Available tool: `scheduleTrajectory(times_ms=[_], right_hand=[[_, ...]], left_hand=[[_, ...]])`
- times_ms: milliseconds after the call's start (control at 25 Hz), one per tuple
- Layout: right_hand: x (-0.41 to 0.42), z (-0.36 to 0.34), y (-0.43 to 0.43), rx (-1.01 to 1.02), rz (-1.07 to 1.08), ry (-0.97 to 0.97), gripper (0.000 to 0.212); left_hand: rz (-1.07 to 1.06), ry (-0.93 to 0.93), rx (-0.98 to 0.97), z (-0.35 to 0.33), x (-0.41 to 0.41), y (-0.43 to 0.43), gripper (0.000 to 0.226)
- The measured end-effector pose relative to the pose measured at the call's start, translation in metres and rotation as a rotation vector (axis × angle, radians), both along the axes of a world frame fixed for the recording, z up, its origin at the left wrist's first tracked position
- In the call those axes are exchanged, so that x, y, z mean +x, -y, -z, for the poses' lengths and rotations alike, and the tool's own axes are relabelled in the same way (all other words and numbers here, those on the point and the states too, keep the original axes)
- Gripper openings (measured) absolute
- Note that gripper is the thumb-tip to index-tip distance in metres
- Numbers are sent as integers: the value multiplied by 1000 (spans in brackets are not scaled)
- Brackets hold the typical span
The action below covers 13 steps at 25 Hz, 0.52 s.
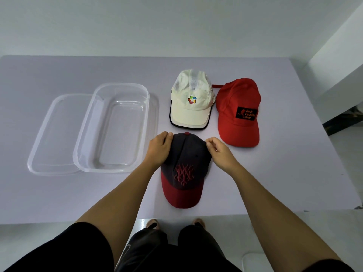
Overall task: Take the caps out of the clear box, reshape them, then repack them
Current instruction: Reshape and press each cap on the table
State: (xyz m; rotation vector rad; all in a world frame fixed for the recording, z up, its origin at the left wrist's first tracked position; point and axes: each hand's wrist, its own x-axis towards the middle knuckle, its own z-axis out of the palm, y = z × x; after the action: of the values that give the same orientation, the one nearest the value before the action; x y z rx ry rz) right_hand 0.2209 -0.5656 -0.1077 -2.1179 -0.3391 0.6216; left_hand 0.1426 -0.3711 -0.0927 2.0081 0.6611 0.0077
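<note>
A dark navy cap with a red brim and red embroidery lies on the table near the front edge, brim toward me. My left hand cups the left side of its crown. My right hand pinches the crown's right edge with thumb and fingers. A white cap with a colourful logo rests farther back. To its right sits a red cap with a black patch. The clear box stands empty to the left, with nothing inside.
The clear lid lies flat under and left of the box. The lilac table ends at a front edge near my legs. A white wall corner and dark floor object stand at the far right.
</note>
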Motion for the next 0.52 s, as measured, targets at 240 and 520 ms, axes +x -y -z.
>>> scheduleTrajectory(times_ms=[240, 520], right_hand=[[11, -13, -5, -47, -9, 92, 37], [26, -27, -12, -128, 74, 314, 39]], left_hand=[[31, 36, -2, -13, 9, -11, 37], [236, 158, 129, -52, 41, -11, 36]])
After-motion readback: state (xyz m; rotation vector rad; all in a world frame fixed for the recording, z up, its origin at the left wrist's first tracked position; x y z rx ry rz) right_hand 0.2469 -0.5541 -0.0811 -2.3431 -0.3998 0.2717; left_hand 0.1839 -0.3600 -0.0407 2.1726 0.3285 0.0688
